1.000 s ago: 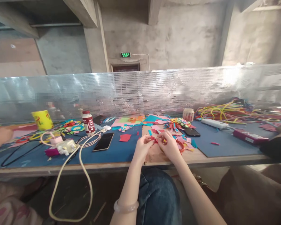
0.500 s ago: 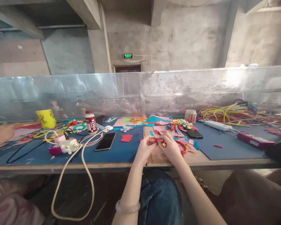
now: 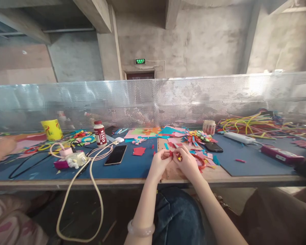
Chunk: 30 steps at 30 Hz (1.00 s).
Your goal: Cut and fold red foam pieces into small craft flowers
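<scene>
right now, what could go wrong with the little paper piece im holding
The red and yellow paper piece is pinched between left hand and right hand near the table edge; dropped, it may fall to your lap. The cream cable loops below that edge and could snag a knee.

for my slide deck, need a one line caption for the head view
Left hand and right hand pinch a red paper piece over a scrap-strewn workbench.

The left hand has edged nearer the right hand.
</scene>
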### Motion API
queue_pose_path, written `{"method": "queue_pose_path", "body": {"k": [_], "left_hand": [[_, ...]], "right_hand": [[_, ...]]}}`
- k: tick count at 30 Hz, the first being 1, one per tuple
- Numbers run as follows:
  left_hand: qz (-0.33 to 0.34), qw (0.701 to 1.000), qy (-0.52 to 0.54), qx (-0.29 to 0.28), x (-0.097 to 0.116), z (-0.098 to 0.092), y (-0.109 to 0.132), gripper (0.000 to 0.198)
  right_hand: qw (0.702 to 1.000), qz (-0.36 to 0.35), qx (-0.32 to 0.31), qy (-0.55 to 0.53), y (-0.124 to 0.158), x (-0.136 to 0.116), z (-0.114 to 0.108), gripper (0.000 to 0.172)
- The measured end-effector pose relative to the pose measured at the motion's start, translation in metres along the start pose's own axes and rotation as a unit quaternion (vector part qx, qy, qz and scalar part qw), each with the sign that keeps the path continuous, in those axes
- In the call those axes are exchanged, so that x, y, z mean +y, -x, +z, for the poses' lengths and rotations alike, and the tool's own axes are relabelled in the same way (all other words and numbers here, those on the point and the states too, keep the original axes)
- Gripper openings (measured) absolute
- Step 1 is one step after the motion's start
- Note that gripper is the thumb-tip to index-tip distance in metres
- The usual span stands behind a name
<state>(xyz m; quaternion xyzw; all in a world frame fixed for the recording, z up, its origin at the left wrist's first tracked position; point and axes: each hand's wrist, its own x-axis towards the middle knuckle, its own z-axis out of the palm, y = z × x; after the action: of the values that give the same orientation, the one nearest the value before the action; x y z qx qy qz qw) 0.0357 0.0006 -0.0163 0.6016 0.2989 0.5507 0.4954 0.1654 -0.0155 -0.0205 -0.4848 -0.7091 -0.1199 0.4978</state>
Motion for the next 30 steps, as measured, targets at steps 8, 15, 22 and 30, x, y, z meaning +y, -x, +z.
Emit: {"method": "queue_pose_path", "body": {"k": [8, 15, 22, 30], "left_hand": [[-0.009, 1.0, 0.01, 0.016, 0.005, 0.002, 0.002, 0.024], [-0.008, 1.0, -0.018, -0.004, 0.004, 0.0, 0.004, 0.025], [-0.017, 0.999, -0.034, -0.032, 0.005, -0.001, 0.004, 0.025], [0.009, 0.998, -0.059, -0.038, 0.004, -0.001, 0.005, 0.018]], "right_hand": [[0.996, 0.023, 0.003, -0.081, -0.001, 0.003, -0.001, 0.009], [0.981, 0.068, -0.024, -0.18, -0.003, 0.001, -0.008, 0.018], [0.968, 0.107, -0.054, -0.221, -0.002, 0.002, -0.011, 0.023], [0.962, 0.127, -0.1, -0.222, -0.004, -0.001, -0.017, 0.025]]}}
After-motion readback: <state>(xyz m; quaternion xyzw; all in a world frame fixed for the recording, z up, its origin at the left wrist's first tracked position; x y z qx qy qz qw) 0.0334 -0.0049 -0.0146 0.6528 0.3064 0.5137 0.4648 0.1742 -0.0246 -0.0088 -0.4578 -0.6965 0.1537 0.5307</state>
